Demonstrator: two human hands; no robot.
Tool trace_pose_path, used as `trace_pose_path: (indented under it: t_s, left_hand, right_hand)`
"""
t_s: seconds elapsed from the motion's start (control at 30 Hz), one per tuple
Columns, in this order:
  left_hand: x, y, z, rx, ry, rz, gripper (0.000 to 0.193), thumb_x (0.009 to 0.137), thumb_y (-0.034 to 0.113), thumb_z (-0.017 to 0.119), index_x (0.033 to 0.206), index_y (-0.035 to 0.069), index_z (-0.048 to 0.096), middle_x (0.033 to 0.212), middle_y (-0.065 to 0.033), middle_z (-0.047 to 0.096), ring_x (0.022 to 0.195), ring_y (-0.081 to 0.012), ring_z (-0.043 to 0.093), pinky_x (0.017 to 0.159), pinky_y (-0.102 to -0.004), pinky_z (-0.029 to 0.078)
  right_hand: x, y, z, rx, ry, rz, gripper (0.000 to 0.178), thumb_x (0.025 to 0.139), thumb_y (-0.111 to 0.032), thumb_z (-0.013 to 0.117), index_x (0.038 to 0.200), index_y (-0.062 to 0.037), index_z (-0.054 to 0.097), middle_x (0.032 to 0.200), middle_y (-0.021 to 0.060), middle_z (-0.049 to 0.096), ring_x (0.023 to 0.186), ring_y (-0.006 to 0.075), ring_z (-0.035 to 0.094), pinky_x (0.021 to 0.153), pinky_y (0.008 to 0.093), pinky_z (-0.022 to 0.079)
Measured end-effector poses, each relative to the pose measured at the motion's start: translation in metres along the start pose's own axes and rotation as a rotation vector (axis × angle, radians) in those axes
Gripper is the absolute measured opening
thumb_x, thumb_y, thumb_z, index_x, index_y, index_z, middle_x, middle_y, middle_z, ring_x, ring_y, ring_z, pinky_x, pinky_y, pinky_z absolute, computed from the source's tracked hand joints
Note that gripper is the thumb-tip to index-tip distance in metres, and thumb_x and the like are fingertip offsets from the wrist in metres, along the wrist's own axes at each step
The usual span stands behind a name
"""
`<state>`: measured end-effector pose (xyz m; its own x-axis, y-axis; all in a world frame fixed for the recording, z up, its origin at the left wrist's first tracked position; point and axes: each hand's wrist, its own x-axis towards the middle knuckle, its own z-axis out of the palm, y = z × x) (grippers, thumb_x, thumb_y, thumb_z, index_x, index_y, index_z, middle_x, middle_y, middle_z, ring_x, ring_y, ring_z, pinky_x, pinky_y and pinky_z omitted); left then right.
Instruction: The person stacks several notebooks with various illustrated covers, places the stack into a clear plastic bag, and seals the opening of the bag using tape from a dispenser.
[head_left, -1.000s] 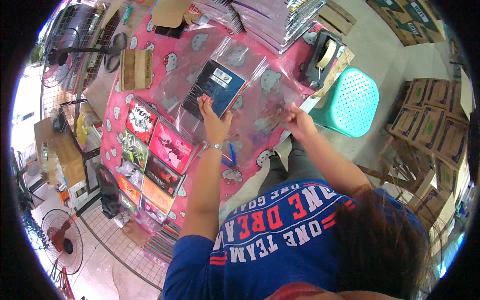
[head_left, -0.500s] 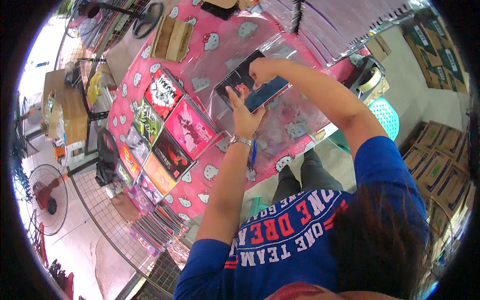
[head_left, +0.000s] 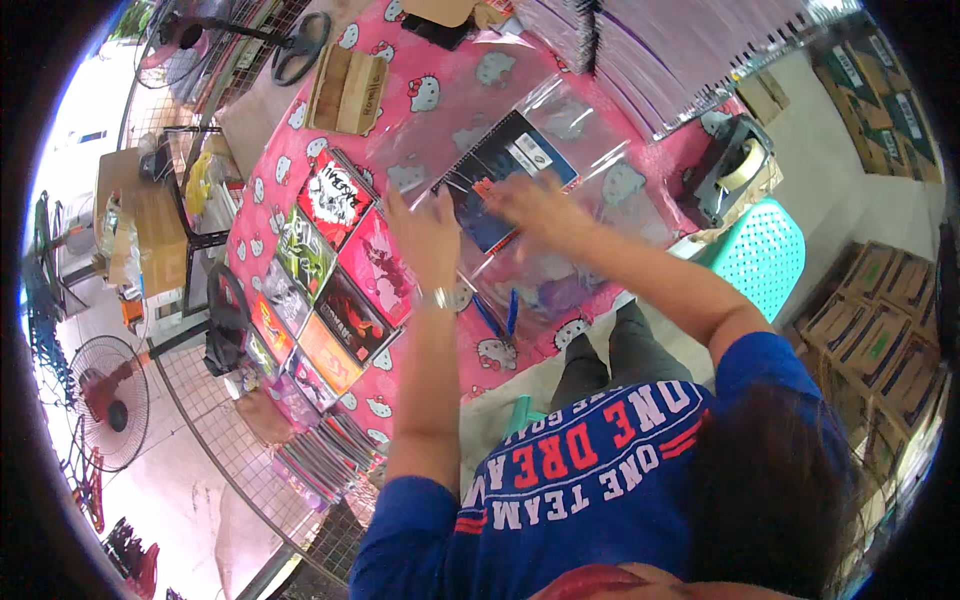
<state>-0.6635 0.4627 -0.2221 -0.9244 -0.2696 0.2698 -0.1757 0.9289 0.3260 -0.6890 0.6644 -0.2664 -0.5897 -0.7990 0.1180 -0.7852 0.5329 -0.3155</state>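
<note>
A dark spiral notebook (head_left: 490, 155) with a coral-red patch on its cover lies slantwise on clear plastic film (head_left: 590, 155) across the table. Near its far right edge is a white label (head_left: 530, 152). My right hand (head_left: 540, 212) is over the near right part of the notebook; motion smears its fingers. My left hand (head_left: 428, 240) is just left of the notebook, above the edge of a pink-covered notebook (head_left: 375, 260), its fingers spread and nothing visible in them. Two blue pens (head_left: 512, 312) lie near the front edge, by my left wrist.
Several colourful notebooks (head_left: 345, 320) lie in rows at the left. A wooden block (head_left: 347, 90) stands at the far left, a stack of spiral-bound items (head_left: 660, 60) at the far right. A tape dispenser (head_left: 735, 170) sits at the right, above a turquoise stool (head_left: 760, 250).
My left hand has moved left, off the notebook. My right hand has drawn nearer to me, and the white label on the cover now shows where it was.
</note>
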Motion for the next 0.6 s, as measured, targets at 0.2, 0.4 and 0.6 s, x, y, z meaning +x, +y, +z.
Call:
trace_pose_path:
  t_s: [0.2,0.4,0.6]
  left_hand:
    - [0.109,-0.018,-0.002,-0.341,-0.861,-0.203,0.078,0.090,0.065,0.035,0.121,-0.003,0.057,0.132,-0.0218,0.050,0.126,-0.0279,0.044,0.106,-0.0375,0.031]
    - [0.105,0.017,-0.009,-1.512,-0.726,-0.459,0.094,0.085,0.075,0.019,0.138,-0.001,0.039,0.141,-0.0140,0.042,0.134,-0.0236,0.031,0.113,-0.0374,0.017]
    - [0.014,0.066,-0.020,-1.209,-0.222,-0.140,0.090,0.089,0.071,0.022,0.144,0.000,0.026,0.145,-0.0132,0.036,0.135,-0.0268,0.029,0.113,-0.0401,0.017]
  right_hand:
    - [-0.005,-0.017,-0.002,0.050,0.285,0.031,0.085,0.069,-0.031,0.070,0.143,-0.0178,0.032,0.146,0.0069,0.033,0.134,0.0267,0.032,0.107,0.0498,0.026]
    - [-0.040,0.033,-0.028,0.633,0.633,0.296,0.111,0.068,-0.038,0.079,0.146,-0.0015,0.009,0.146,0.0234,0.026,0.134,0.0389,0.030,0.111,0.0445,0.024]
    - [-0.030,-0.009,-0.054,0.908,0.672,0.481,0.117,0.071,-0.040,0.078,0.145,0.0026,-0.001,0.148,0.0279,0.016,0.139,0.0391,0.017,0.114,0.0428,0.017]
